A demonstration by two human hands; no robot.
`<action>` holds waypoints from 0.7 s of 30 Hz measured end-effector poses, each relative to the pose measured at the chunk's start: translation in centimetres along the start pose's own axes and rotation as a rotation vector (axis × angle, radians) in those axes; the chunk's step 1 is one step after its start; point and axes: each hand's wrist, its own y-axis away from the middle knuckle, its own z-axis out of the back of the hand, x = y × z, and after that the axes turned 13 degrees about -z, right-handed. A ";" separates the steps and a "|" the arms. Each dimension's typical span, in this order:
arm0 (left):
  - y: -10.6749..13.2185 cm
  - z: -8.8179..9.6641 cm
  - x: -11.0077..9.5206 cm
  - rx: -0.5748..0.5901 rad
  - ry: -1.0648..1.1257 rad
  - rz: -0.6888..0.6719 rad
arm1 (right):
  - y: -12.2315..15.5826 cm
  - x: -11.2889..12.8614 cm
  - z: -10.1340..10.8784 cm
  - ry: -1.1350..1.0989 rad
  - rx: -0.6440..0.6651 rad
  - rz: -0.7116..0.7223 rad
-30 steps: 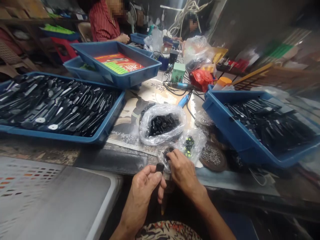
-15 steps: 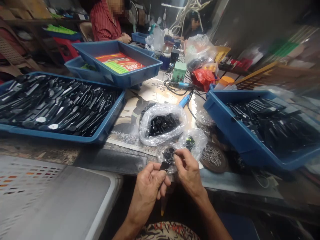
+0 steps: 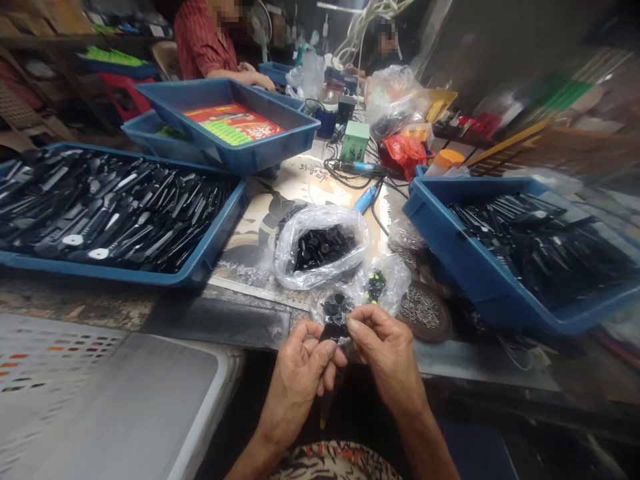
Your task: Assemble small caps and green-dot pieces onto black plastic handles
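My left hand (image 3: 303,367) is closed on a small flat black plastic part (image 3: 333,331), held between thumb and fingers in front of my body. At the right end of this part my right hand (image 3: 383,343) is pinched shut; what lies between its fingertips is too small to make out. Just beyond both hands sits a small clear bag of round black pieces (image 3: 336,307). A larger plastic bag (image 3: 285,263) behind it holds many black parts. To its right is a bag with black and yellow-green pieces (image 3: 376,285).
A round dish (image 3: 443,327) of small metal screws or pins stands right of the bags. Blue trays of black parts flank the bench, one left (image 3: 200,263) and one right (image 3: 493,293). A blue-handled tool (image 3: 365,199) lies behind. Co-workers sit beyond. A grey crate (image 3: 165,393) is near left.
My right hand has come down from the bag of round black pieces to the right end of the part in my left hand. The left hand keeps its hold. The view has shifted slightly.
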 end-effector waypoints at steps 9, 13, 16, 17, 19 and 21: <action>0.4 0.0 -0.3 0.020 -0.006 -0.021 | 0.2 -0.5 -0.3 0.118 -0.083 0.049; 0.6 0.2 -0.2 0.035 -0.052 -0.025 | 0.1 -0.9 -0.5 0.158 -0.092 0.071; 0.6 0.3 -0.1 0.048 -0.063 -0.022 | 0.1 -0.9 -0.6 0.171 -0.087 0.071; 0.6 0.4 0.0 0.048 -0.066 -0.021 | 0.1 -0.9 -0.7 0.178 -0.091 0.072; 0.6 0.4 0.1 0.045 -0.079 -0.021 | 0.1 -0.9 -0.7 0.180 -0.095 0.074; 0.5 0.5 0.3 0.042 -0.093 -0.023 | 0.1 -0.9 -0.9 0.165 -0.088 0.062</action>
